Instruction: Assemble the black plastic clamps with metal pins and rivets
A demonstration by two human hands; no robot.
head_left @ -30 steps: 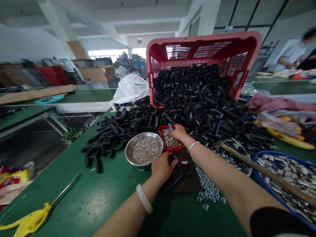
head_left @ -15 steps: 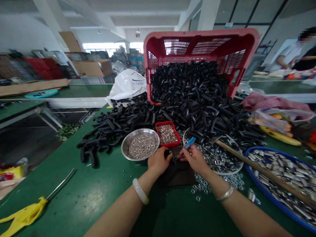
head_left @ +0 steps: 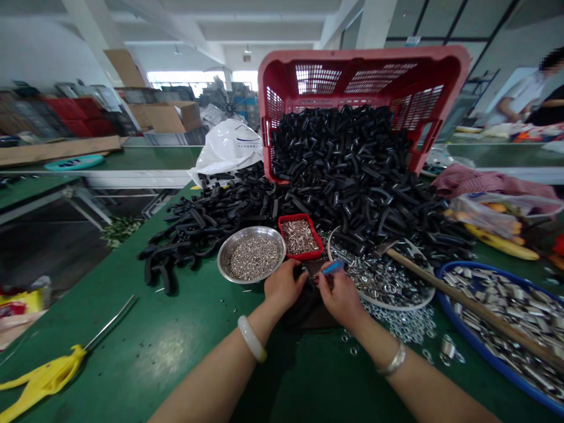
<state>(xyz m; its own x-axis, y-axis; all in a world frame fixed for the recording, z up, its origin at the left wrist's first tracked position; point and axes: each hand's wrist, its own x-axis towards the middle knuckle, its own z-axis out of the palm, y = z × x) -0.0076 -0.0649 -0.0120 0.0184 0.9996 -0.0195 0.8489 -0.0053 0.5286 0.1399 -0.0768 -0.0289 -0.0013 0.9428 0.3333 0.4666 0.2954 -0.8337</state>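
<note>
Over a dark mat (head_left: 315, 320) my left hand (head_left: 284, 286) has its fingers curled around something dark that I cannot make out. Close on its right, my right hand (head_left: 340, 294) grips a small tool with a blue handle (head_left: 333, 267); the tip of the tool is hidden. A steel bowl (head_left: 223, 262) of small metal pins and a red tray (head_left: 318, 249) of longer pins are just beyond my hands. To the right is a white tray (head_left: 414, 306) holding metal rings and other small parts.
A red crate (head_left: 449, 88) lies tipped behind a heap of black plastic parts (head_left: 352, 170). A wooden-handled hammer (head_left: 467, 302) lies across the white tray and a blue basin (head_left: 467, 341) of metal pieces. A yellow air gun (head_left: 53, 373) lies at left. Someone's arm (head_left: 506, 108) shows far right.
My right hand has shifted slightly left and down, and the blue handle is now tilted flatter. My left hand is almost where it was. The view has shifted slightly.
</note>
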